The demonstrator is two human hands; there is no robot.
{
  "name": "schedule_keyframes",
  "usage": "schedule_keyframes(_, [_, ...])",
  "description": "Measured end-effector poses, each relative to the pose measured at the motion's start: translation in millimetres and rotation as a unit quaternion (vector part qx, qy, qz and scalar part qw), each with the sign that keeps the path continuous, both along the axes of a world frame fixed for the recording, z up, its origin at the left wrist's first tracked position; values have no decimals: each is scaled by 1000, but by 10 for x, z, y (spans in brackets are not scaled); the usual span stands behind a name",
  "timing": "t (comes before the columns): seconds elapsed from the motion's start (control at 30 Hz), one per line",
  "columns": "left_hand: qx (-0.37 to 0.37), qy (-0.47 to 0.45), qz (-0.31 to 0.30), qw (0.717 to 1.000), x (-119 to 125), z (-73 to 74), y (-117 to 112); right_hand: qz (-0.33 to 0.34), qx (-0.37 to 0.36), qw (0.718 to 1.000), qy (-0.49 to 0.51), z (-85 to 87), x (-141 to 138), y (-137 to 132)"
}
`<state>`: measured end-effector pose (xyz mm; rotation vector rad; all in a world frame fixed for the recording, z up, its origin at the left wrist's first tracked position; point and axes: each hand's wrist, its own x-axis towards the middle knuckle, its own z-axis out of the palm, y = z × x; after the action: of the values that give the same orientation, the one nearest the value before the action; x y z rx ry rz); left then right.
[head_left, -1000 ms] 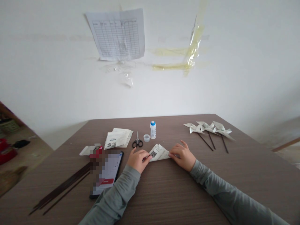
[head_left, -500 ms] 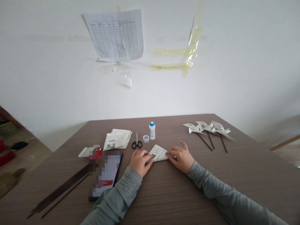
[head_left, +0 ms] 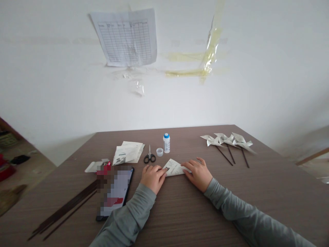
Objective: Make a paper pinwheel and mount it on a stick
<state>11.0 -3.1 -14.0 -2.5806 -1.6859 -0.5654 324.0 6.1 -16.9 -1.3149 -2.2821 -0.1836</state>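
Note:
A folded triangle of printed paper (head_left: 174,167) lies flat on the brown wooden table (head_left: 195,219). My left hand (head_left: 152,177) rests at its left corner, fingers stretched forward and pressing the paper down. My right hand (head_left: 197,173) lies on its right corner, fingers flat on the fold. Both sleeves are grey-green. Neither hand grips anything.
Behind the paper stand black scissors (head_left: 149,157), a small white glue bottle with a blue cap (head_left: 166,143) and a clear cap (head_left: 159,152). A pile of printed sheets (head_left: 127,152), a phone (head_left: 116,192) and dark sticks (head_left: 64,210) lie left. Three finished paper pinwheels (head_left: 228,141) lie far right.
The paper now lies flatter on the table. Both hands have slid slightly inward along its edges, pressing it down.

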Motion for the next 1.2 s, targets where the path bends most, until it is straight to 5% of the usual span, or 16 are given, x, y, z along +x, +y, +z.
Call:
schedule_keyframes(0.53, [-51, 17, 27, 998, 57, 105, -48, 14, 0, 1000, -12, -1, -36, -45])
schedule_keyframes(1.2, [-16, -14, 51, 998, 141, 177, -130, 21, 17, 998, -55, -10, -65, -54])
